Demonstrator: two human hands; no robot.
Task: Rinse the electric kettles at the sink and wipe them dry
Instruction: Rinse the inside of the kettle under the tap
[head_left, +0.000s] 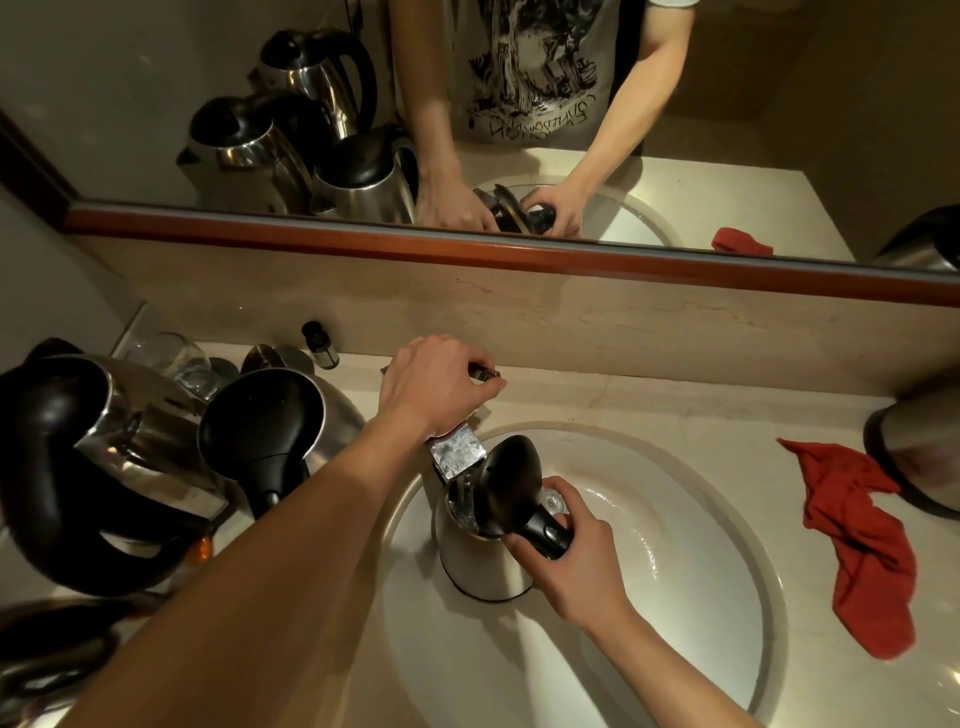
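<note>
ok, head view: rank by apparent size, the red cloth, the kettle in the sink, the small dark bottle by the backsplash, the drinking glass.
1. red cloth and kettle in the sink: too alike to rank, and the right hand hides part of the kettle.
2. drinking glass
3. small dark bottle, clearly smallest, though it stands farthest away.

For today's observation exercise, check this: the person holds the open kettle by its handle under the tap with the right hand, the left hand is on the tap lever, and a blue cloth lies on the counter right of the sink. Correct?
One detail is wrong: the cloth is red, not blue, as the head view shows. The rest holds: the right hand grips the open kettle by its handle under the tap, the left hand is on the lever, and the cloth lies right of the sink.
</note>
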